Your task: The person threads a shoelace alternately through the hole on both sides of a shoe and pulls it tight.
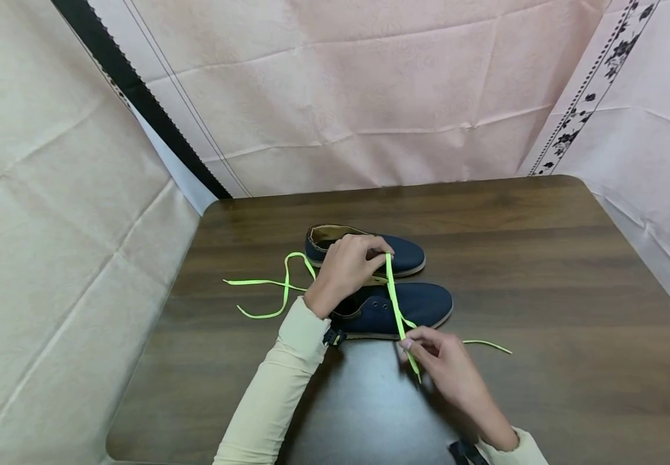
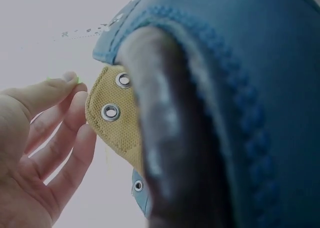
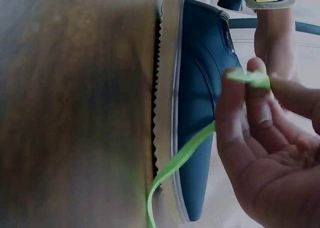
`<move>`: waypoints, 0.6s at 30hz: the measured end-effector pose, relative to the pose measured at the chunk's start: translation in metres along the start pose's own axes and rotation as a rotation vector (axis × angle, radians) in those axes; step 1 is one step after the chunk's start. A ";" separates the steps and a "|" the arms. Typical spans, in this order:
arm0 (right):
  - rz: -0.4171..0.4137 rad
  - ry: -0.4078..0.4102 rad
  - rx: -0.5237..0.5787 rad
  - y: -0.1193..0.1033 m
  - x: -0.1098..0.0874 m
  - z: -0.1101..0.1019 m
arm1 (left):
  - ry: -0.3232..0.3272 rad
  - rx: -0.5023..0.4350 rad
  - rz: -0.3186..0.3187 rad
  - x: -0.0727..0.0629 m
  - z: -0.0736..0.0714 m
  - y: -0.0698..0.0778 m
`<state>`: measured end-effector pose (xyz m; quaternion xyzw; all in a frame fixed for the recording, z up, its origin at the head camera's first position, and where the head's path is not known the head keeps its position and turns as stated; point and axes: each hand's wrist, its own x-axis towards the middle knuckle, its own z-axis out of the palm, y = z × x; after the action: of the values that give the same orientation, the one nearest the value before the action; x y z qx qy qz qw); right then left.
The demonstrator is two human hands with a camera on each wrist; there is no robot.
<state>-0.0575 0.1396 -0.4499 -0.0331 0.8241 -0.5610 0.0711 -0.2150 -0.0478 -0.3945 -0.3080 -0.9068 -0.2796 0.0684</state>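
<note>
In the head view, a neon-green shoelace (image 1: pixel 393 290) runs taut across the front of a navy shoe (image 1: pixel 428 302). My left hand (image 1: pixel 346 266) pinches its far end between thumb and forefinger, above the shoe. Nearer the front, my right hand (image 1: pixel 448 365) pinches the lace close to its other end, and a short tip hangs below the fingers. The right wrist view shows the lace (image 3: pixel 186 152) coming off the shoe beside that hand. Metal eyelets (image 2: pixel 110 112) on the tan-lined flap appear in the left wrist view; whether the lace passes through them is hidden.
A second navy shoe (image 1: pixel 409 250) lies behind the first, toe also to the right. Another green lace (image 1: pixel 261 282) lies loosely looped on the wooden table (image 1: pixel 544 278) at left. A lace tail (image 1: pixel 488 345) extends right of my right hand. Cloth (image 1: pixel 369 97) hangs behind the table.
</note>
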 end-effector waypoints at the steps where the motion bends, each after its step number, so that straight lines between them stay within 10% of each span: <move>1: 0.006 -0.013 -0.036 0.001 -0.001 -0.001 | -0.002 0.001 -0.001 0.000 -0.001 0.000; 12: 0.012 -0.244 0.066 0.009 -0.012 -0.010 | -0.010 0.056 -0.003 0.002 -0.003 0.000; 18: -0.044 -0.125 0.170 0.006 -0.009 -0.011 | -0.064 0.003 -0.075 -0.001 -0.002 -0.001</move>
<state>-0.0503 0.1528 -0.4510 -0.0798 0.7666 -0.6271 0.1126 -0.2151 -0.0499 -0.3939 -0.2823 -0.9199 -0.2706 0.0293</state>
